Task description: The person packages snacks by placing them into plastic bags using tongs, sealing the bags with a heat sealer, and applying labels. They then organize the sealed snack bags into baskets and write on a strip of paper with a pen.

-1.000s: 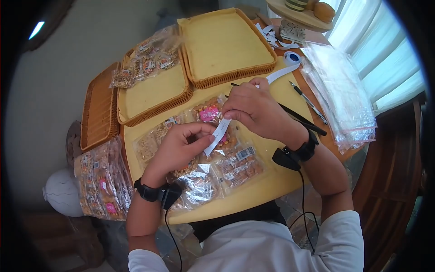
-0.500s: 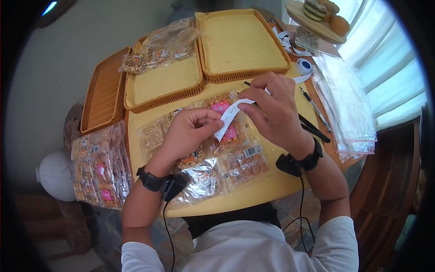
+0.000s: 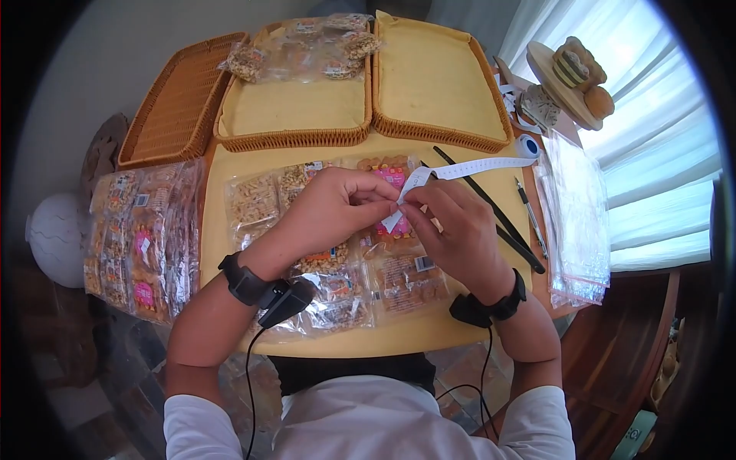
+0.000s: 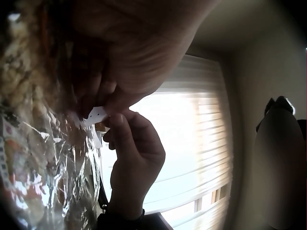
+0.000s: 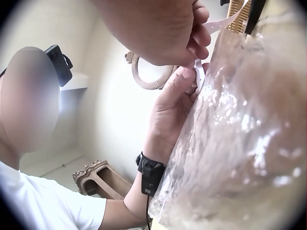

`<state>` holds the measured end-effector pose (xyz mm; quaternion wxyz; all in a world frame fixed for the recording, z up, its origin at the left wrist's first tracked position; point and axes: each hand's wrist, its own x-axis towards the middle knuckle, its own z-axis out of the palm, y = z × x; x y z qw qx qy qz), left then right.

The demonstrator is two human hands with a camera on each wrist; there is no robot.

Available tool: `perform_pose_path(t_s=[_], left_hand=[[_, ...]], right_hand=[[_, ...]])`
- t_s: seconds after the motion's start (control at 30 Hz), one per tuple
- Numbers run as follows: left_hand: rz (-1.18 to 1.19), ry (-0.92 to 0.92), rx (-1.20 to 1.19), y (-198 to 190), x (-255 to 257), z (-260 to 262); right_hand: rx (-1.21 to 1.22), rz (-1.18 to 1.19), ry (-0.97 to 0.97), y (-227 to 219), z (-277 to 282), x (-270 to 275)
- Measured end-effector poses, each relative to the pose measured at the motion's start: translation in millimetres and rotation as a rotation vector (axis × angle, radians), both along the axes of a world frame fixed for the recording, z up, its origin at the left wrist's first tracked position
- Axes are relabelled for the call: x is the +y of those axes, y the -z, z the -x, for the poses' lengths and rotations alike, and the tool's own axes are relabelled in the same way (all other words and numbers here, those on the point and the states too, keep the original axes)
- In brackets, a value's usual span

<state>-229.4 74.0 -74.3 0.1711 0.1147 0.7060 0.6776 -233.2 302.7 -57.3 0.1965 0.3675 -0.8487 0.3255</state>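
A white strip of printed label tape point(image 3: 483, 165) runs from a small roll point(image 3: 528, 146) to both hands over the packaged snacks. Thumb and fingers of the left hand point(image 3: 341, 205) pinch the strip near its loose end. The right hand point(image 3: 460, 226) pinches it just beside them, fingertips nearly meeting; in the right wrist view the strip's short end point(image 5: 199, 72) shows between the two hands. Below lies a clear plastic sheet of snack packs point(image 3: 402, 287), some with pink labels. In the left wrist view, a bit of dotted white label point(image 4: 97, 115) sits at the fingertips.
Wicker trays point(image 3: 295, 138) line the back, the middle one holding several snack packs. More packs point(image 3: 142, 245) hang over the table's left edge. On the right lie a black strap-like item point(image 3: 521, 249), a pen point(image 3: 530, 215) and clear plastic bags point(image 3: 571, 222), near a cake stand point(image 3: 563, 84).
The fingertips of both hands have drawn together along the strip, which earlier showed a longer piece between them. The head view has shifted, and the strip to the roll now shows more fully.
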Motion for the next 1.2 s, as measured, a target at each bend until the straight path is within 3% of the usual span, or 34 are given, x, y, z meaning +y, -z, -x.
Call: perform_pose_path(t_s=[0.73, 0.9, 1.07, 1.2], left_hand=[[0.253, 0.014, 0.200, -4, -1, -1], [0.251, -0.014, 0.182, -7, 0, -2], [0.307, -0.005, 0.338, -5, 0, -1], [0.225, -0.036, 0.223, -6, 1, -3]], right_hand=[[-0.001, -0.041, 0.033, 3, -5, -3], [-0.119, 0.033, 0.040, -1, -6, -5], [-0.044, -0.038, 0.020, -1, -5, -2], [-0.065, 0.009, 0.047, -1, -6, -5]])
